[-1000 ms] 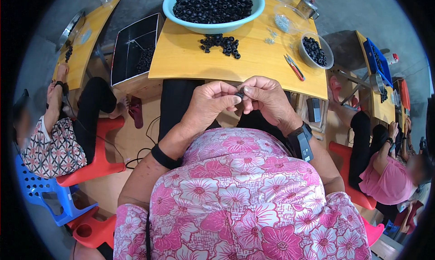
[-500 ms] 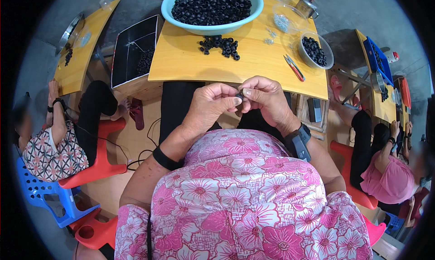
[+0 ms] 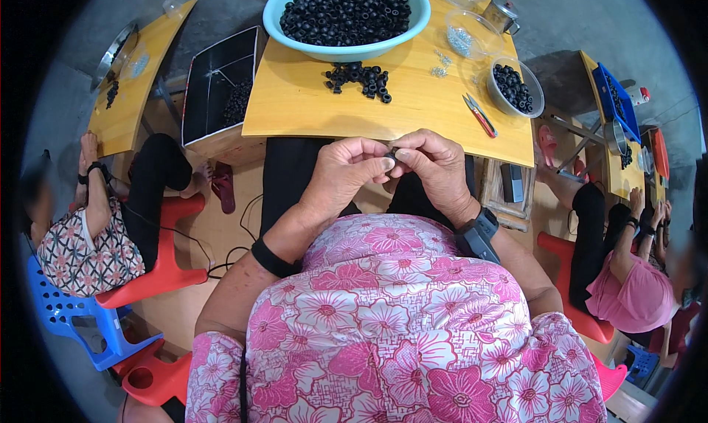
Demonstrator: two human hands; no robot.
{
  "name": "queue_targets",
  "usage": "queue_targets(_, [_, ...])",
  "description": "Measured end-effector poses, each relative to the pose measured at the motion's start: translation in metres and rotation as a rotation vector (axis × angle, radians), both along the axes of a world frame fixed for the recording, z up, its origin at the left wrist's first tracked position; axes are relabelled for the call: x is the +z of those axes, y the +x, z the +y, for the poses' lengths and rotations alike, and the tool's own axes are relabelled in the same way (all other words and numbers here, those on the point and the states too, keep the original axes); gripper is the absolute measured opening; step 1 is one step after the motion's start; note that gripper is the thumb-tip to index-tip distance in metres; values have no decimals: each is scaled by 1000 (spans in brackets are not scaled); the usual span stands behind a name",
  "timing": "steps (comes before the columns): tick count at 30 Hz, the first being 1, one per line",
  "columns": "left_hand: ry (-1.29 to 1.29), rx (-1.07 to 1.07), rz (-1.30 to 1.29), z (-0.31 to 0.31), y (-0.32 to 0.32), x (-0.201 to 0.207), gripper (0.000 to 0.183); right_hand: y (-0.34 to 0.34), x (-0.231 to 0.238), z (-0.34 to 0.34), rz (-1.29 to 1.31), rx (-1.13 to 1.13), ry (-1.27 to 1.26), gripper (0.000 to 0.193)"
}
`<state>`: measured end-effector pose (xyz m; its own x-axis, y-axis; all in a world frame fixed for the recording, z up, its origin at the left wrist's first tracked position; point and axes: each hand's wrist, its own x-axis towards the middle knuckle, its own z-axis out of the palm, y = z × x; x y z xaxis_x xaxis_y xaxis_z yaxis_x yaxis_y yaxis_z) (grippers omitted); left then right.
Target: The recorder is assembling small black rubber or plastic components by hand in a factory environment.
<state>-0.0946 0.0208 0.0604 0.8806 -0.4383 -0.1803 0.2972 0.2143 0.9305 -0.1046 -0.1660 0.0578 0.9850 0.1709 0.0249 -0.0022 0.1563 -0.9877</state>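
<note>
Just off the table's near edge, my left hand (image 3: pixel 349 169) and my right hand (image 3: pixel 434 169) meet, thumbs and fingertips pinched together. Between them is a small black round part (image 3: pixel 392 157), mostly covered by the fingers. Beyond the hands a loose pile of black ring-shaped parts (image 3: pixel 357 80) lies on the yellow wooden table (image 3: pixel 295 106). A pale blue basin (image 3: pixel 346 53) behind the pile is heaped with the same kind of parts. To the right, a clear bowl (image 3: pixel 537 91) holds more of them, and small red-handled snips (image 3: pixel 481 116) lie beside it.
Clear tubs (image 3: pixel 483 32) with small silvery bits and a metal mug (image 3: pixel 501 13) stand at the far right. A black-lined box (image 3: pixel 214 84) is left of the table. Co-workers sit at side tables on red stools (image 3: pixel 173 238). A blue tray (image 3: pixel 615 102) lies right.
Both hands stay pinched together, with only a slight shift of the fingers around the small black part. At the far right, a co-worker's hands have moved a little.
</note>
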Motion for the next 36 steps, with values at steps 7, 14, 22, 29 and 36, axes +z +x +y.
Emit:
queue_targets(7, [-28, 18, -39, -2, 0, -8, 19, -2, -1, 1, -176, -32, -176, 8])
queue_targets(14, [-10, -2, -39, -2, 1, -2, 18, -1, -1, -2, 39, -13, -13, 9])
queue_targets(22, [17, 8, -135, -1, 4, -5, 15, 8, -1, -7, 376, 119, 264, 12])
queue_targets(29, [158, 22, -278, 1, 3, -1, 13, 12, -11, -14, 472, 239, 385, 18])
queue_targets(36, [320, 87, -497, 2, 7, 3, 15, 14, -6, -20, 537, 335, 267, 32])
